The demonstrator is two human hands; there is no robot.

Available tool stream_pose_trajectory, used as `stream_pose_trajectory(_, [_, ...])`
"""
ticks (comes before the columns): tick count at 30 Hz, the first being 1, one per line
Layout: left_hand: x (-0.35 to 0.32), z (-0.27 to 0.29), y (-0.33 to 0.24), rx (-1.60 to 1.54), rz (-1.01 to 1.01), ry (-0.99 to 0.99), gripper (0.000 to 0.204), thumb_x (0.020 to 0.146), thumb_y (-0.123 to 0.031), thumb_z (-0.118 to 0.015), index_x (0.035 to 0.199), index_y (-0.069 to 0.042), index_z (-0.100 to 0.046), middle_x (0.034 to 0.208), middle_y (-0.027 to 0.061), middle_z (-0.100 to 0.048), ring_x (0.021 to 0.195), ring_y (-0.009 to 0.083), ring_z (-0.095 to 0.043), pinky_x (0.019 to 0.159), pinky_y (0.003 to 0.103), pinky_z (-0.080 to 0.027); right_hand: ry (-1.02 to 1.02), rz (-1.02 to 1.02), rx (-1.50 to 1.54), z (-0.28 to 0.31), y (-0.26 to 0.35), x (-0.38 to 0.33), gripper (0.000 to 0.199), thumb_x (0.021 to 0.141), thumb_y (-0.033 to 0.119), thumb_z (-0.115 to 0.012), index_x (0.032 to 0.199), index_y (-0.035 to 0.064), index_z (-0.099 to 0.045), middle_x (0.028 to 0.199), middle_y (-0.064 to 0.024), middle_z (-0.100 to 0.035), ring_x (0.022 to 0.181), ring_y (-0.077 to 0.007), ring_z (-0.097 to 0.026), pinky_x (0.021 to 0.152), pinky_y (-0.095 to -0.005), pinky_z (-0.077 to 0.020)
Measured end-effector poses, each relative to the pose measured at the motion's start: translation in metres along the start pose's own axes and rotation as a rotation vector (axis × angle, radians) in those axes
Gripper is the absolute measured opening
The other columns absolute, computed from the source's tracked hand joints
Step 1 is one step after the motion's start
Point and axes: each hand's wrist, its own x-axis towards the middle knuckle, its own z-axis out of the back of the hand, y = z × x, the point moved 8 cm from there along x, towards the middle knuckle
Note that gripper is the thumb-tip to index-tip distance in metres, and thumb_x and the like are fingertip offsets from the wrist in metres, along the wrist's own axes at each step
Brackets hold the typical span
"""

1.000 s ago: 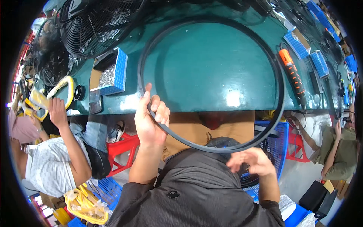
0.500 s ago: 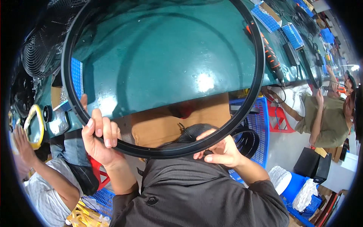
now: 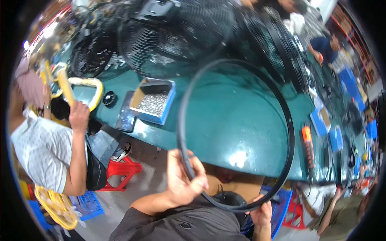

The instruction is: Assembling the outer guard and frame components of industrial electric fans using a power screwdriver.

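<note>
I hold a large black ring (image 3: 290, 132) up over the teal table (image 3: 237, 120). My left hand (image 3: 183, 178) is closed around the ring's lower left arc. My right hand (image 3: 262, 212) grips the ring's bottom edge, near the lower middle of the view. The ring stands roughly upright and frames much of the tabletop behind it.
A blue-edged box of small metal parts (image 3: 152, 102) lies left of the ring, and an orange-handled tool (image 3: 309, 146) to its right. Black fan grilles (image 3: 161, 36) fill the far side. A person in a white shirt (image 3: 44, 144) at the left holds yellow rings; a red stool (image 3: 122, 170) stands below.
The view has swung toward the left, bringing the fan grilles and the person at the left into sight. The ring now appears smaller and further right, and both hands keep their grip.
</note>
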Motion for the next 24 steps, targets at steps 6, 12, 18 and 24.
stream_pose_trajectory(6, [-0.029,-0.016,-0.014,0.044,-0.278,0.184,0.076,0.068,-0.011,-0.088,0.115,-0.003,-0.029,0.077,0.0139,-0.054,0.065,0.0160,-0.057,0.055,0.027,-0.051,0.112,-0.093,0.114,0.030,-0.007,0.006,0.056,0.080,0.047,-0.071,0.091,-0.0063,-0.060,0.082,-0.0218,-0.064,0.077,-0.0314,-0.062,0.073,-0.0409,-0.0508])
stream_pose_trajectory(12, [-0.044,-0.022,-0.023,0.042,-0.325,0.196,0.060,0.065,-0.015,-0.091,0.099,0.001,-0.044,0.074,0.0071,-0.057,0.060,0.0102,-0.056,0.051,0.023,-0.044,0.109,-0.140,-0.024,0.064,-0.014,0.003,0.053,0.087,0.051,-0.060,0.093,-0.0016,-0.060,0.077,-0.0188,-0.062,0.068,-0.0315,-0.056,0.066,-0.0420,-0.0436])
stream_pose_trajectory(18, [-0.046,-0.022,-0.005,0.099,0.049,0.413,0.014,0.087,-0.003,-0.065,0.099,0.004,-0.064,0.090,0.0137,-0.068,0.089,0.0178,-0.064,0.087,0.033,-0.051,0.058,-0.140,-0.067,0.052,-0.007,0.009,0.051,0.084,0.045,-0.066,0.094,-0.0048,-0.062,0.079,-0.0219,-0.064,0.072,-0.0343,-0.061,0.074,-0.0445,-0.0470])
stream_pose_trajectory(24, [-0.024,-0.011,-0.019,0.127,-0.312,0.225,0.077,0.064,-0.018,-0.092,0.111,0.001,-0.033,0.081,0.0098,-0.054,0.065,0.0116,-0.054,0.055,0.022,-0.046,0.103,-0.103,-0.087,0.032,-0.002,0.011,0.056,0.082,0.049,-0.071,0.090,-0.0059,-0.062,0.079,-0.0204,-0.064,0.074,-0.0295,-0.061,0.069,-0.0385,-0.0493])
